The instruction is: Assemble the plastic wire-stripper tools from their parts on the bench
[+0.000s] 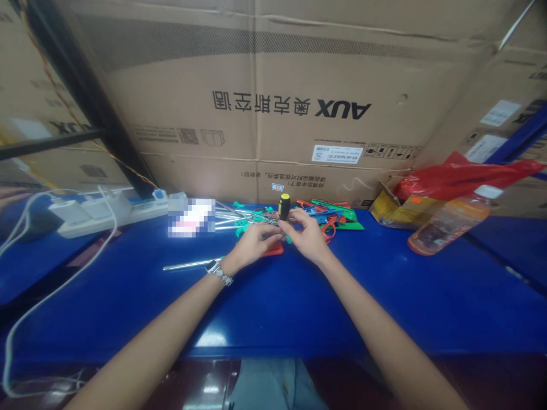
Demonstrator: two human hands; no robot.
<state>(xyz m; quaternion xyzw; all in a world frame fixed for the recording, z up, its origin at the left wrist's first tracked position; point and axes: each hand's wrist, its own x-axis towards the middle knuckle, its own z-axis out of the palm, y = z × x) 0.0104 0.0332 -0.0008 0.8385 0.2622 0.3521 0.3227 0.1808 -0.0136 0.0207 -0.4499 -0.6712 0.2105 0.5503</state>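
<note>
My left hand (255, 246) and my right hand (308, 234) meet over a pile of parts on the blue tabletop (265, 319). Both have their fingers drawn in, and what lies between them is hidden. A screwdriver (284, 206) with a black and yellow handle stands upright right at my right fingertips; whether they grip it is unclear. Around the hands are green plastic pieces (241, 229), red-orange plastic pieces (329, 229) and small metal parts. Several metal rods (228, 216) lie left of the pile. Another rod (190, 265) reaches under my left wrist.
Large cardboard boxes (256, 74) rise behind the table. A white power strip (115, 216) with plugs and a looping cable (64, 290) lies at left, near a blurred-out bright object (191, 218). At right are an orange drink bottle (453, 222), a yellow box (384, 208) and a red bag (453, 176).
</note>
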